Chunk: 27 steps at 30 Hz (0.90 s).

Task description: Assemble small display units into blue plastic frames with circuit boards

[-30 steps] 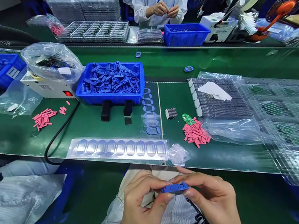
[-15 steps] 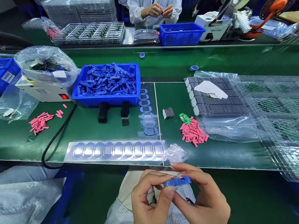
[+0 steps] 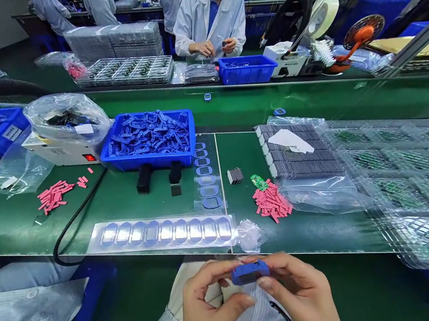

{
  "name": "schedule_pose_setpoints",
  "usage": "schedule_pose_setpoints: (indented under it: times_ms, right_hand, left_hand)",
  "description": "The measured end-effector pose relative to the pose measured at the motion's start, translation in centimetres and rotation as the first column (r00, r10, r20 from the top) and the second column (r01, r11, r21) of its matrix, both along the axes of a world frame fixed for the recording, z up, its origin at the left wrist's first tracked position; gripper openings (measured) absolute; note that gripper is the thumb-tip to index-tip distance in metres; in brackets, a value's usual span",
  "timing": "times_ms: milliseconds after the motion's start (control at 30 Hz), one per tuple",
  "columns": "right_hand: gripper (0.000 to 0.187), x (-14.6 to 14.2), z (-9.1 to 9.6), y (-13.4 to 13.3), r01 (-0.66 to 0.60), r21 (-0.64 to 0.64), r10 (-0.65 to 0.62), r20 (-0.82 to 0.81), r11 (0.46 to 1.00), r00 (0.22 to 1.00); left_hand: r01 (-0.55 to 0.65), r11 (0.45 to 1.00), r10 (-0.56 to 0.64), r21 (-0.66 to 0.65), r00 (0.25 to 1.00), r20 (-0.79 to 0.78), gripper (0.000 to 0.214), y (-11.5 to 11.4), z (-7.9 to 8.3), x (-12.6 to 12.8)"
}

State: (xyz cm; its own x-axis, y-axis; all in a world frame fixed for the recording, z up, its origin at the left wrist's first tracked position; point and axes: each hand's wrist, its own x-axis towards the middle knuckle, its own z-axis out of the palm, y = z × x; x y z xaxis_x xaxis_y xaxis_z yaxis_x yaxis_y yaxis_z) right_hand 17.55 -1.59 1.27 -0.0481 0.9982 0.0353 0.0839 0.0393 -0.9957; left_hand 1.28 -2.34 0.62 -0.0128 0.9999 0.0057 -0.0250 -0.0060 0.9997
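Between my two hands, just off the table's front edge, is a small blue plastic casing (image 3: 250,272), seen edge-on. My left hand (image 3: 214,303) has its fingers against the casing's left end, with the thumb a little below and apart from it. At the other end, my right hand (image 3: 297,289) grips the casing between thumb and fingers. What lies inside the casing is hidden from this angle. Closest to the hands on the table are a crumpled clear film (image 3: 249,235) and a strip of oval film stickers (image 3: 161,233).
Blue parts fill a bin (image 3: 148,158) at centre left. Pink strips (image 3: 273,202) lie beside a green circuit board (image 3: 259,182). A stack of dark strips (image 3: 304,154) and clear trays (image 3: 412,187) stand to the right. A co-worker (image 3: 210,24) sits across the line.
The casing has tipped and now shows a taller blue side. My left thumb has come away from it. The view has tilted up, showing more of the room behind.
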Motion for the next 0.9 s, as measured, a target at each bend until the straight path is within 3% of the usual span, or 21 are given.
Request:
schedule_pose_setpoints:
  times_ms: [167, 300, 433, 567, 600, 667, 767, 833, 900]
  right_hand:
    - [0.011, 0.9, 0.5, 0.8, -0.176, 0.175, 0.151, 0.145, 0.969, 0.978]
    - [0.025, 1.1, 0.0, 0.6, -0.174, 0.329, 0.112, 0.201, 0.928, 0.973]
    - [0.033, 1.4, -1.2, 0.2, -0.094, 0.503, -0.021, 0.218, 0.859, 0.976]
    - [0.041, 1.6, -1.6, 0.3, -0.184, 0.624, -0.012, 0.296, 0.759, 0.955]
    - [0.041, 1.4, -1.6, 0.3, -0.184, 0.61, 0.005, 0.284, 0.771, 0.959]
    - [0.044, 0.9, -1.5, 0.2, -0.121, 0.499, 0.036, 0.176, 0.858, 0.984]
    - [0.054, -0.2, -1.0, -0.2, -0.005, 0.179, 0.032, -0.146, 0.984, 0.989]
    - [0.039, -1.0, -0.3, -0.6, 0.02, -0.063, -0.039, -0.3, 0.998, 0.953]
    - [0.027, -1.7, 0.5, -0.7, 0.035, -0.256, -0.129, -0.36, 0.966, 0.924]
  left_hand:
    - [-0.018, 0.993, 0.035, 0.119, 0.988, -0.148, 0.012, 0.4, 0.2, -0.5]
    - [0.031, 0.974, -0.014, 0.223, 0.997, -0.075, 0.017, 1.3, 1.5, -0.4]
    - [0.134, 0.986, -0.14, 0.094, 0.989, 0.053, 0.018, 1.8, 2.0, -0.3]
    - [0.223, 0.973, -0.204, -0.061, 0.953, 0.223, 0.014, 1.7, 1.9, -0.7]
    - [0.206, 0.978, -0.192, -0.041, 0.956, 0.22, 0.013, 1.6, 1.9, -0.8]
    - [0.133, 0.987, -0.143, 0.093, 0.984, 0.107, 0.016, 1.6, 2.0, -0.9]
    - [0.049, 0.921, 0.003, 0.388, 0.991, -0.132, 0.039, 1.6, 2.2, -1.1]
    - [0.051, 0.853, 0.084, 0.52, 0.969, -0.231, 0.056, 1.6, 2.2, -1.0]
    - [0.07, 0.811, 0.122, 0.581, 0.951, -0.285, 0.067, 1.4, 1.8, -0.8]
